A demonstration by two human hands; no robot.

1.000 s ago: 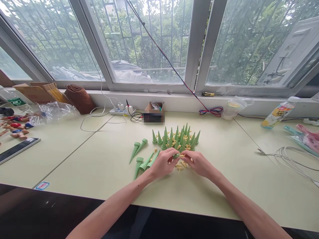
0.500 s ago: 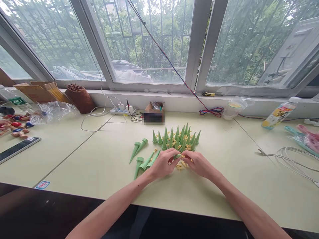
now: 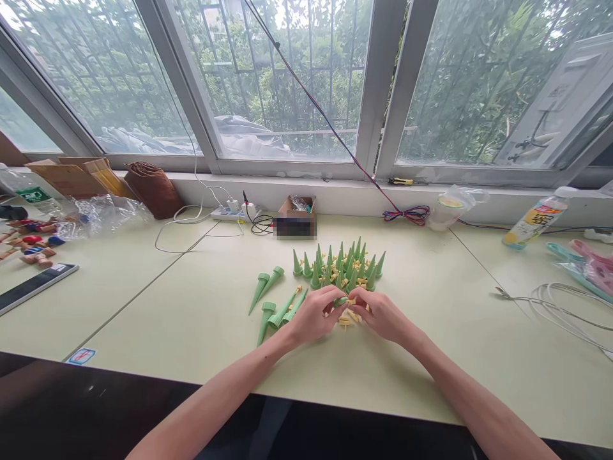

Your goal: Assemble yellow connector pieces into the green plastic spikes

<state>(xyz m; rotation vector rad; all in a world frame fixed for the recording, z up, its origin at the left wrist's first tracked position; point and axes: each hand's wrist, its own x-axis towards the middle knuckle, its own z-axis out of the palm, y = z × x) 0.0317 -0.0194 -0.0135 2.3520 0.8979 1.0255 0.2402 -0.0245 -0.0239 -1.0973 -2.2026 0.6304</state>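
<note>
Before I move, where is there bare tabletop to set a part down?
Bare tabletop lies right of the standing green cones, up to the coiled grey cable; another patch lies between the loose green cones and the flat black-screened device. It is crowded around both hands, with cones just beyond and yellow pieces between.

Left hand and right hand ungloved; both forearms bare and slender, narrowing at the wrist. Small dark spot noted near left wrist. Lower clothing dark, faintly bluish; cut too dim to tell.
</note>
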